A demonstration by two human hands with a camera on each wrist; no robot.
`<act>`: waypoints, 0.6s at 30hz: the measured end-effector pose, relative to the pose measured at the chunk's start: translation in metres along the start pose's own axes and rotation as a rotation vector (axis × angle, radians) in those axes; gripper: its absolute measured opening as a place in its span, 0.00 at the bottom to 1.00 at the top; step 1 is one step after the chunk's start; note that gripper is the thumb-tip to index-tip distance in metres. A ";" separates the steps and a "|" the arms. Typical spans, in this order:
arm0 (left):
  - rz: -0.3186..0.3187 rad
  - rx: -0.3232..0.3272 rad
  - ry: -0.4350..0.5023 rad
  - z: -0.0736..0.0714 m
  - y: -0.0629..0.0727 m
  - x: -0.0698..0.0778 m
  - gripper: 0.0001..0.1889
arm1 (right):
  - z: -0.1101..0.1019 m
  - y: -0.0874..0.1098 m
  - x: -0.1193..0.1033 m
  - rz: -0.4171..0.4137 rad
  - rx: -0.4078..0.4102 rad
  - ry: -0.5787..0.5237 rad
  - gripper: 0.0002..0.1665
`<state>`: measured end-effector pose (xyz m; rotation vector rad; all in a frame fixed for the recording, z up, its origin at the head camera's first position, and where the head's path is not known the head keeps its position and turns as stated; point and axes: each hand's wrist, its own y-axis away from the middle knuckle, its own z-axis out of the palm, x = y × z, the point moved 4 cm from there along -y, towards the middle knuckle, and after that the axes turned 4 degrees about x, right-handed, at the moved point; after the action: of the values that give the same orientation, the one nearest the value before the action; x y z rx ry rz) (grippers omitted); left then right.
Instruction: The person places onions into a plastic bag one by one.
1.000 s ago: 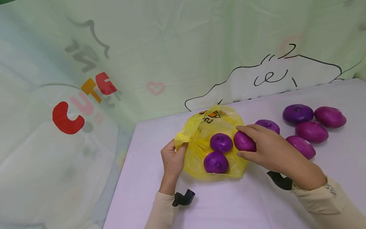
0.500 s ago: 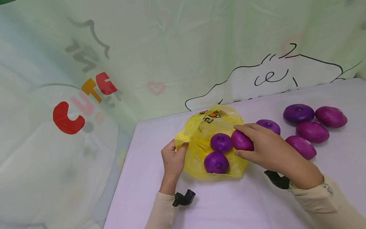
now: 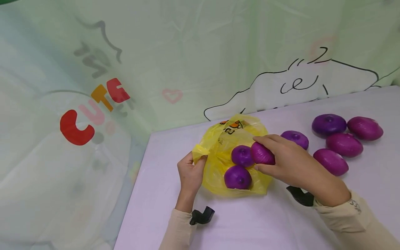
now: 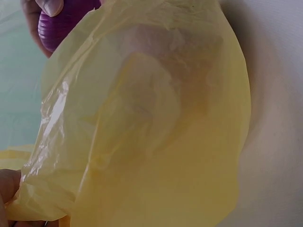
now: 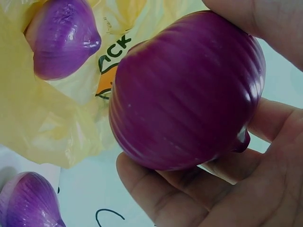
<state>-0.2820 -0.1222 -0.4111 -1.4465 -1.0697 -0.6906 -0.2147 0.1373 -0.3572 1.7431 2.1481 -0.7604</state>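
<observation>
Held onion point(image 3: 263, 153): sits slightly further left in the head view than in the earlier frame, carried by the right hand point(image 3: 289, 160); it is over the right part of the bag, right of the frame's centre, and whether it touches the onion beside it is hard to tell.
Right hand grip: fingers spread about as wide as the onion and curved round it, thumb opposite fingertips, likely because so smooth and round a thing wants support from both sides.
Left hand point(image 3: 191, 173): thumb and fingers tightly pinch a fold at the left edge of the yellow bag point(image 3: 212, 175), probably to keep that side lifted and the mouth spread.
Yellow bag: below the frame's centre, mouth facing the camera; such thin film would likely slump if let go.
Bagged onions: upper onion point(image 3: 242, 156) and lower onion point(image 3: 238, 177) lie in the mouth, their weight perhaps steadying the film.
Loose onions: a single onion point(image 3: 297, 139) lies just beyond the right hand; the onion cluster point(image 3: 344, 145), four in all, sits at the frame's right on the pale table point(image 3: 150, 194), seemingly within that hand's reach.
</observation>
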 end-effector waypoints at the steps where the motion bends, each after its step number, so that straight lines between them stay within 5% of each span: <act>1: 0.000 0.000 -0.001 0.000 0.000 0.000 0.08 | 0.000 0.000 0.000 -0.005 0.002 -0.002 0.47; 18: 0.004 0.001 0.015 0.000 0.000 0.001 0.08 | 0.008 -0.008 -0.007 0.002 -0.030 -0.038 0.46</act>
<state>-0.2811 -0.1218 -0.4102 -1.4403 -1.0554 -0.6975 -0.2221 0.1255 -0.3585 1.7014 2.1219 -0.7513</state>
